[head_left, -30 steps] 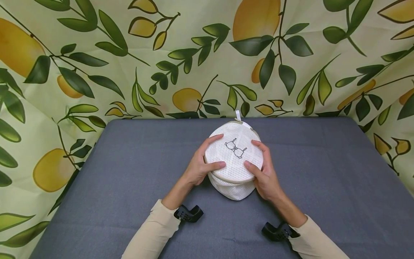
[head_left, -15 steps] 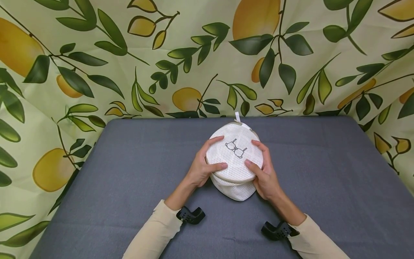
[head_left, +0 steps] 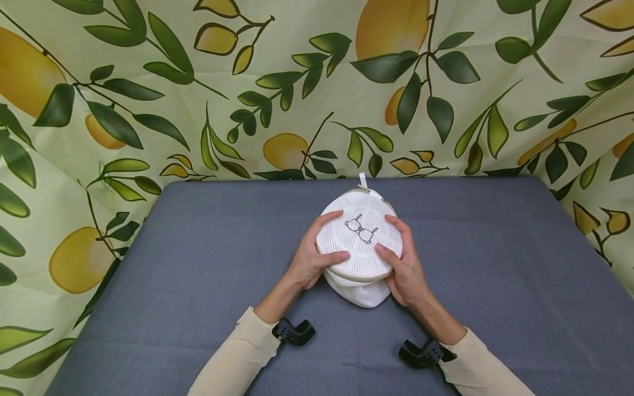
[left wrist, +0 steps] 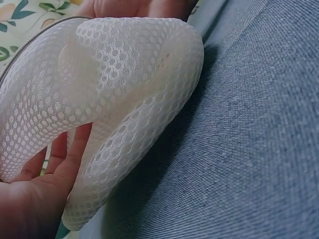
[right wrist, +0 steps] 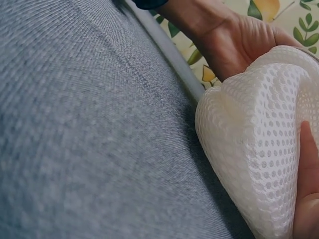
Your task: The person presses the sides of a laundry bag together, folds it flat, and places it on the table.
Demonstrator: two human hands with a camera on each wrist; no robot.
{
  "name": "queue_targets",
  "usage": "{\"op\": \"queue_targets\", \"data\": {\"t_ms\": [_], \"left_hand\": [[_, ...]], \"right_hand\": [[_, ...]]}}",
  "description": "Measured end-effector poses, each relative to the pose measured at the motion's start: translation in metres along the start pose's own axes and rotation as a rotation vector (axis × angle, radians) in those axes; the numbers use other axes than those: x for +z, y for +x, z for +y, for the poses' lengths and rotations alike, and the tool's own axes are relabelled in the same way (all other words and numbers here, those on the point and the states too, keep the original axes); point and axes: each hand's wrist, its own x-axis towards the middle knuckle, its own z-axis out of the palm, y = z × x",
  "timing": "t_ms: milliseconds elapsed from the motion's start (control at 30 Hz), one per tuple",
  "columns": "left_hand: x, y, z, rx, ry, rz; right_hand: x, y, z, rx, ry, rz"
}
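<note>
A white mesh laundry bag [head_left: 359, 234] with a round zipped top, a printed bra outline and a small white tab is held up between both hands. My left hand [head_left: 309, 256] grips its left side, thumb on the top and fingers curled behind the rim. On the opposite side my right hand [head_left: 408, 275] holds it the same way. In the left wrist view the soft mesh body [left wrist: 124, 74] sags in folds, with left fingers [left wrist: 72, 154] pressing into it. A right finger [right wrist: 307, 159] presses the mesh in the right wrist view. What the bag contains cannot be made out.
A table [head_left: 223, 231] covered in grey-blue cloth lies under the hands. Behind it hangs a curtain [head_left: 307, 99] printed with lemons and leaves. Black wrist mounts [head_left: 294, 331] sit on both forearms.
My left hand has shifted slightly right and down with the bag's left side. The bag's top has dropped a little; the right hand has barely moved.
</note>
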Motion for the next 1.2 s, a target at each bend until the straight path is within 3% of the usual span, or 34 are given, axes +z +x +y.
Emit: {"op": "queue_targets", "data": {"t_ms": [667, 1033, 1200], "left_hand": [[-0.005, 0.0, 0.0, -0.015, -0.122, 0.026], [-0.01, 0.002, 0.003, -0.063, -0.109, -0.005], [-0.016, 0.004, 0.011, -0.118, -0.018, 0.008]], "right_hand": [[0.001, -0.001, 0.003, 0.083, 0.069, 0.019], [-0.002, -0.002, 0.001, 0.128, 0.041, 0.079], [0.006, 0.0, -0.004, 0.172, -0.031, 0.159]]}}
